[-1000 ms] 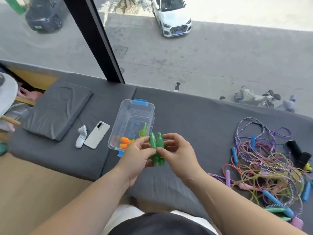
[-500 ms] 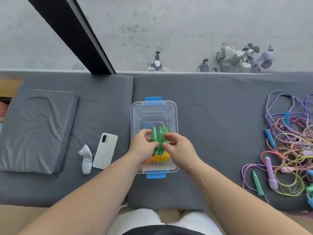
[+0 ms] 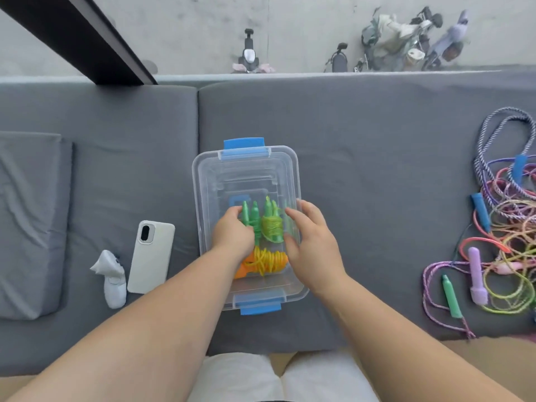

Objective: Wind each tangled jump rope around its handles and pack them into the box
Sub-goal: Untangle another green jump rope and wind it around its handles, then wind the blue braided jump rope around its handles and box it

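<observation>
Head view.

1. The box is clear plastic with blue latches at its near and far ends. It stands open in the middle of the grey bench cushion.
2. Three wound ropes lie inside the box:
   - the orange rope bundle, wrapped in yellow cord, lies crosswise at the near end;
   - the lime rope bundle lies beyond it, towards the right wall;
   - the dark green rope bundle lies just left of the lime one, touching it.
3. The left hand reaches into the box. Its fingers are curled round the dark green rope bundle's handles.
4. The right hand is at the box's right wall. Its fingers are loosely extended and grip nothing; the thumb lies beside the lime rope bundle.
5. The tangled ropes lie in a heap at the right end of the cushion, well apart from the box.
6. A white phone and a small white device lie left of the box. A folded grey pad lies at the far left.
</observation>
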`<state>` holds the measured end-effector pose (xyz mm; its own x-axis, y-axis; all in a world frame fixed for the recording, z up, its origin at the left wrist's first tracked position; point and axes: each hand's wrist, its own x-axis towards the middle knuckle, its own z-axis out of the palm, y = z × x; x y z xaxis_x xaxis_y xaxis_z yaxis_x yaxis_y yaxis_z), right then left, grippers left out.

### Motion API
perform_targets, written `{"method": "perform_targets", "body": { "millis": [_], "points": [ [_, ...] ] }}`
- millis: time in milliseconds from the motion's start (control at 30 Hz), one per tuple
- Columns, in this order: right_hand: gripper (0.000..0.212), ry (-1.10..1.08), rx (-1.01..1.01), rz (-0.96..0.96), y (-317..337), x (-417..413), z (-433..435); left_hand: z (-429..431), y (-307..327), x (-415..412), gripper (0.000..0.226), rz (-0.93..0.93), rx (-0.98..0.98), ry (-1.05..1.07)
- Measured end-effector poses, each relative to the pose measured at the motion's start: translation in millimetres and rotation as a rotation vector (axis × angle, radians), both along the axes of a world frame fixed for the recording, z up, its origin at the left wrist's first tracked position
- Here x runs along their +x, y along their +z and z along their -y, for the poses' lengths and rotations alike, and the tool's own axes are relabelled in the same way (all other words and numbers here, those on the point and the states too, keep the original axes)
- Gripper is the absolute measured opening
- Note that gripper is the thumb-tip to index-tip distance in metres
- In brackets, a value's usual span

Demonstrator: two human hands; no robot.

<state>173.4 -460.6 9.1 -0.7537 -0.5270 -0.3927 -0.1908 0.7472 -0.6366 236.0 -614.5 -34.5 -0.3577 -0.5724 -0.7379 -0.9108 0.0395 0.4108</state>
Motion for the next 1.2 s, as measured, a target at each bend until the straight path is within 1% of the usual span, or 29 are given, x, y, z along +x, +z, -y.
{"method": "perform_targets", "body": {
  "millis": [133, 200, 267, 367, 500, 600, 667, 733, 833, 1000, 1200],
  "points": [
    [0.054, 0.050, 0.012, 0.030, 6, -4, 3, 3, 2, -5, 0.060, 0.047, 0.002, -0.061],
    [0.055, 0.092, 0.050, 0.052, 13, -9, 4, 4, 15, -8, 0.067, 0.049, 0.011, -0.098],
    [0.055, 0.123, 0.100, 0.086, 22, -15, 3, 5, 35, -8, 0.069, 0.013, 0.020, -0.115],
    [0.055, 0.113, 0.151, 0.125, 41, -16, -5, 2, 71, -3, 0.063, -0.078, 0.042, -0.128],
    [0.052, 0.036, 0.166, 0.125, 74, -6, -39, -16, 117, 3, 0.043, -0.217, 0.076, -0.153],
    [0.050, -0.056, 0.193, 0.146, 91, 5, -84, -49, 143, 2, 0.027, -0.311, 0.128, -0.171],
    [0.050, -0.121, 0.217, 0.150, 97, 11, -121, -78, 152, 2, 0.024, -0.341, 0.198, -0.188],
    [0.049, -0.186, 0.230, 0.148, 100, 14, -160, -109, 157, 0, 0.026, -0.359, 0.255, -0.224],
    [0.047, -0.258, 0.233, 0.124, 102, 13, -223, -158, 162, -7, 0.027, -0.370, 0.238, -0.315],
    [0.043, -0.349, 0.177, 0.129, 96, -2, -332, -255, 162, -31, 0.027, -0.345, 0.237, -0.380],
    [0.044, -0.309, 0.152, 0.222, 78, -41, -478, -399, 144, -67, 0.029, -0.266, 0.181, -0.379]
  ]
}}
